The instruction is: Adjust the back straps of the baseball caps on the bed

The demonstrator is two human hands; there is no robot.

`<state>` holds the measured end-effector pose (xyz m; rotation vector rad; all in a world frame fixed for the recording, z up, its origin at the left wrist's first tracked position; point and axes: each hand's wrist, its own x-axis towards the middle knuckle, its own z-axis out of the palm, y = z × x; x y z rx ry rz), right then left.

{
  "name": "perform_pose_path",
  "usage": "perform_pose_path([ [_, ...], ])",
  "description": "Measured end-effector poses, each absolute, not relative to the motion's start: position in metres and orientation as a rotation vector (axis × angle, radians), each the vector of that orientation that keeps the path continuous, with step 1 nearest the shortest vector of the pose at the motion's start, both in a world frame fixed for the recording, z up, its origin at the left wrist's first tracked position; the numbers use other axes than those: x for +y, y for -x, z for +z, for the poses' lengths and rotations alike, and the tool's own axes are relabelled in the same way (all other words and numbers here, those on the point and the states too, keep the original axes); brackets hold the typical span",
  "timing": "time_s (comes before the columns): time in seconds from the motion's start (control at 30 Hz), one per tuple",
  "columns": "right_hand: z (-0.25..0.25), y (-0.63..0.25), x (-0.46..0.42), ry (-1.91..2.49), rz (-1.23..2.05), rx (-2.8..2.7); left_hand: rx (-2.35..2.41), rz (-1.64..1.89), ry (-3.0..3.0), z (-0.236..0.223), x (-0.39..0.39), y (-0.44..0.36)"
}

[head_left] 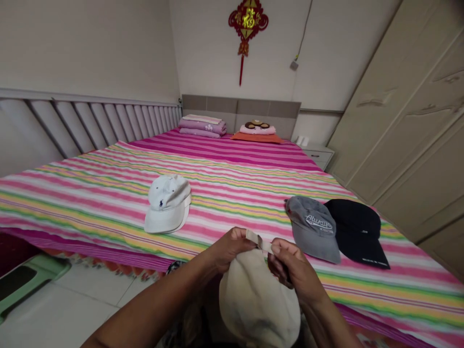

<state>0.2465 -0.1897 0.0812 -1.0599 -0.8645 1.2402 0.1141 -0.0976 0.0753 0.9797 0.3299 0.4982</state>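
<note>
Close to my body, in front of the bed's edge, hangs a beige cap (259, 299) with its back strap (255, 239) uppermost. My left hand (234, 247) pinches the strap's left part, beside a small metal buckle. On the other side, my right hand (295, 266) grips the strap's right end, its fingers curled near the cap's rear opening. The beige cap's brim is out of sight. A white cap (168, 203) with a small dark logo lies on the bed to the left. To the right, a grey cap (313, 229) with white lettering partly overlaps a black cap (358, 234).
A striped sheet (232, 193) covers the bed. Folded purple bedding (203, 126) and a pink pillow (258, 128) sit by the headboard (239, 108). A green stool (32, 280) stands at lower left, a nightstand (319, 154) and wardrobe (398, 111) at right.
</note>
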Motion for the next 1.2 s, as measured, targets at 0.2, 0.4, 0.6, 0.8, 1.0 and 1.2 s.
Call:
perform_pose_path([
  [0.2, 0.078, -0.266, -0.181, 0.745, 1.199, -0.516, 0.301, 0.607, -0.932, 0.08, -0.089, -0.108],
  [0.4, 0.052, -0.273, -0.186, 0.825, 1.6, -0.684, 0.259, 0.658, -0.864, 0.084, -0.08, -0.103],
  [0.6, 0.043, -0.26, -0.196, 0.778, 1.577, -0.546, 0.301, 0.559, -0.851, 0.078, -0.058, -0.094],
  [0.8, 0.051, -0.266, -0.188, 0.899, 1.29, -0.501, 0.299, 0.507, -0.839, 0.032, -0.044, -0.074],
  [1.0, 0.051, -0.278, -0.179, 0.918, 1.185, -0.523, 0.215, 0.457, -0.719, -0.038, -0.074, -0.053],
  [1.2, 0.044, -0.284, -0.162, 0.885, 1.13, -0.538, 0.266, 0.402, -0.494, -0.089, -0.121, -0.05],
])
